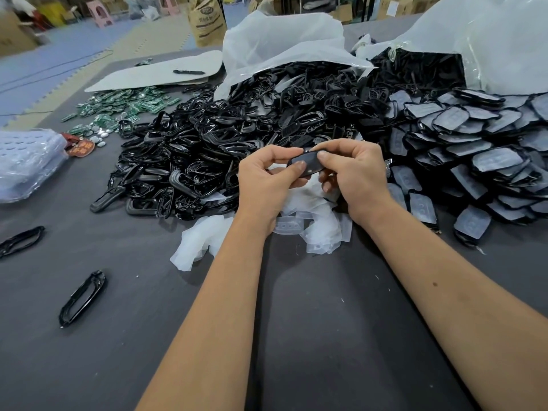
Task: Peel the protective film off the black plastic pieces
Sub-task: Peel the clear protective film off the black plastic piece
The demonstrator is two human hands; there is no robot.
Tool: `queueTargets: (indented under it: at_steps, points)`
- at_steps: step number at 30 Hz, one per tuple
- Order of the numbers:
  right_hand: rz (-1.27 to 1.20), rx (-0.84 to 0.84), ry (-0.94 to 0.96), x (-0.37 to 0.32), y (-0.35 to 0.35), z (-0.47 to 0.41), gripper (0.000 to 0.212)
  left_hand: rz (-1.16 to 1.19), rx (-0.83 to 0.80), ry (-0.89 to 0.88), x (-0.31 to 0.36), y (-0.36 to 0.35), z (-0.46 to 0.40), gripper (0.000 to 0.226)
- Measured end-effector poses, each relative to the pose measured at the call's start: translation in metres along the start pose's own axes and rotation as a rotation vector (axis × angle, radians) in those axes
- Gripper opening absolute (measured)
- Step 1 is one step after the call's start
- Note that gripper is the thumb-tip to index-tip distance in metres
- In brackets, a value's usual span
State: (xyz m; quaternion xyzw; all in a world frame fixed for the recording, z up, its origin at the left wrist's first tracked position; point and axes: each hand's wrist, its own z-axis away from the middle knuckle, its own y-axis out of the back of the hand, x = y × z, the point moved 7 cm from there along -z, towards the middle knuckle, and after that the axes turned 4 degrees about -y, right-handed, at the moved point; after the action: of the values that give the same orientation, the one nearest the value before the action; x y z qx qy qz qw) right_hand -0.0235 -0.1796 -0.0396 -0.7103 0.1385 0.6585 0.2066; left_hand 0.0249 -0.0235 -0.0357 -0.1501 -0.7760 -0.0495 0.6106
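Your left hand [268, 176] and right hand [353, 170] pinch one black piece [307, 163] mid-frame; a fingertip slipping off the film edge risks dropping it.

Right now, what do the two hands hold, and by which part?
One black plastic piece: left hand pinches its left end, right hand its right end.

We stand at a table [89, 366] covered in dark grey cloth. Beyond its far edge we see a floor of interlocking foam mats [59, 54] — blue and beige. A printed brown sack [207, 20] stands there, with pink stools [99, 13] and stacked cardboard boxes [400, 5] farther back, under even light.
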Motion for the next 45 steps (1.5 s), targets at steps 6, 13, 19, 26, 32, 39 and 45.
queueTargets:
  at_steps: [6, 13, 19, 26, 32, 39, 45]
  points:
    - [0.136, 0.014, 0.062, -0.001, -0.002, 0.001, 0.021, -0.01, 0.028, 0.019, -0.003, 0.002, -0.001, 0.02]
    - [0.146, -0.029, 0.101, -0.005, 0.0, 0.002, 0.013, -0.004, 0.013, 0.011, -0.004, 0.003, -0.001, 0.021]
    - [0.077, -0.026, 0.034, 0.0, 0.0, 0.001, 0.014, -0.027, 0.007, 0.027, -0.004, 0.004, -0.001, 0.026]
    - [0.377, 0.011, 0.315, -0.02, -0.006, 0.011, 0.014, 0.068, 0.031, 0.072, -0.006, 0.007, -0.002, 0.026]
    - [0.515, -0.067, 0.466, -0.029, -0.021, 0.019, 0.016, 0.359, 0.135, 0.255, -0.012, 0.016, -0.003, 0.019]
    - [0.606, -0.025, 0.565, -0.032, -0.021, 0.021, 0.017, 0.513, 0.122, 0.305, -0.011, 0.014, -0.004, 0.023]
    - [0.249, -0.059, 0.264, -0.019, -0.009, 0.01, 0.008, 0.344, 0.049, 0.194, -0.011, 0.008, -0.004, 0.01]
